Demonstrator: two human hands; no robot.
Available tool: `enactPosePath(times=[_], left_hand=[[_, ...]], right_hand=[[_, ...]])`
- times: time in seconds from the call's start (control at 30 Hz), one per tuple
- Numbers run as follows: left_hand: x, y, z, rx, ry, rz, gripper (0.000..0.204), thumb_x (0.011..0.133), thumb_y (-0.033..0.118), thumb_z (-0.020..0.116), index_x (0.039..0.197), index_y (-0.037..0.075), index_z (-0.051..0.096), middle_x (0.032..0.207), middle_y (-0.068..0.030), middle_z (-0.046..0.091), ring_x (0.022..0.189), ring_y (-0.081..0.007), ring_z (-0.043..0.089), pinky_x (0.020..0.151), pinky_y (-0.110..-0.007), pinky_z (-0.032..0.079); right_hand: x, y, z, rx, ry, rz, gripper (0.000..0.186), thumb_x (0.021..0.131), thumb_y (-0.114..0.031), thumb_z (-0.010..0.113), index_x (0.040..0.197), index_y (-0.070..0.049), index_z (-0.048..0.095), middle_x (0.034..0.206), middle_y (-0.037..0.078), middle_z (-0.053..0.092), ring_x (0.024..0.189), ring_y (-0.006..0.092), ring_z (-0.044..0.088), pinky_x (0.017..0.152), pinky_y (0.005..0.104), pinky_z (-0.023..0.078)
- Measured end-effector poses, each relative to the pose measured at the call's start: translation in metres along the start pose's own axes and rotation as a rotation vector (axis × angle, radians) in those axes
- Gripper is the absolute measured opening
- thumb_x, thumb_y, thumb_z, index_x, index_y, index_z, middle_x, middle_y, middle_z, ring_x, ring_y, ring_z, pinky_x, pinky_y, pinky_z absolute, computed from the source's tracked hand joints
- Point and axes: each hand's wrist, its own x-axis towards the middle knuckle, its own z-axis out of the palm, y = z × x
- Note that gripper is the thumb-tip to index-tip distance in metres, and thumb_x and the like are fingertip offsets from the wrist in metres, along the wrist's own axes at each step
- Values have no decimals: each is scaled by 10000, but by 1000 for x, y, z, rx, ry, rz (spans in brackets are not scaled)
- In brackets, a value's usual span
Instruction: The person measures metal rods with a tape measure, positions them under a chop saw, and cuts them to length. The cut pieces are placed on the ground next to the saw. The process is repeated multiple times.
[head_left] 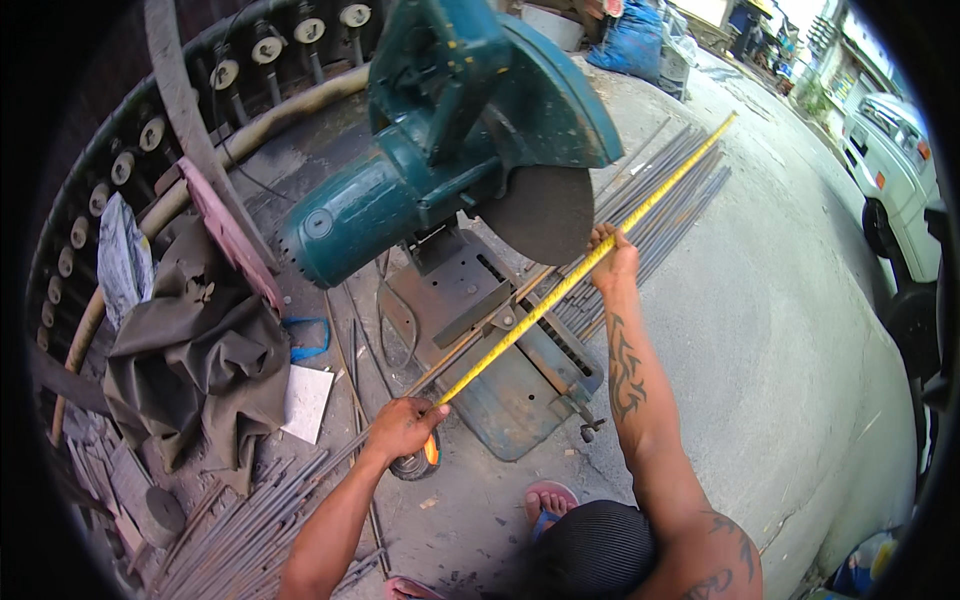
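Observation:
A yellow tape measure blade (520,328) stretches diagonally over the base of a green cut-off saw (450,130) and on past it to the far right. My left hand (402,430) is closed on the tape's near end, by the saw base's left corner. Just below this hand shows the black-and-orange tape measure case (428,456), partly hidden. Beyond the saw's dark cutting disc (540,215), my right hand (614,262) grips the blade, fingers wrapped round it. Thin metal rods (460,350) lie across the saw base under the tape; whether my left hand also touches them I cannot tell.
Bundled metal rods lie on the ground at the far right (690,205) and near left (270,530). A dark crumpled sheet (200,340) and a white tile (307,403) lie left of the saw. A blue sack (628,42) stands behind; a white vehicle (895,170) stands at right.

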Motion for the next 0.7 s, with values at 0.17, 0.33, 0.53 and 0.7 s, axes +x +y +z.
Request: enactPosePath(times=[0.17,0.33,0.53,0.7], left_hand=[[-21,-34,30,-126,-250,-45,481,854,506,495,877,63,683,743,-177,629,767,-338,616,693,-410,463],[-64,-65,73,-323,-226,33,471,881,466,502,872,24,665,744,-157,620,732,-299,608,651,-394,454],[-95,-65,107,-360,-172,183,465,892,445,502,812,7,638,763,-139,597,744,-306,599,659,-388,451],[-105,-75,119,-444,6,173,487,893,456,492,811,-2,638,818,-140,602,775,-314,598,669,-393,456]], right_hand=[[-43,-63,-30,-152,-31,-81,333,971,-355,315,1016,-61,465,799,8,428,700,156,398,657,295,352],[-121,-89,-22,-251,55,-89,277,949,-322,443,1036,-62,481,747,-13,397,657,124,378,640,291,345],[-240,25,0,-745,-462,285,346,934,-316,470,1025,1,575,973,95,595,886,222,584,802,353,463],[-309,86,7,-1180,-744,825,345,920,-251,515,1087,45,579,1000,131,627,927,218,598,812,333,467]])
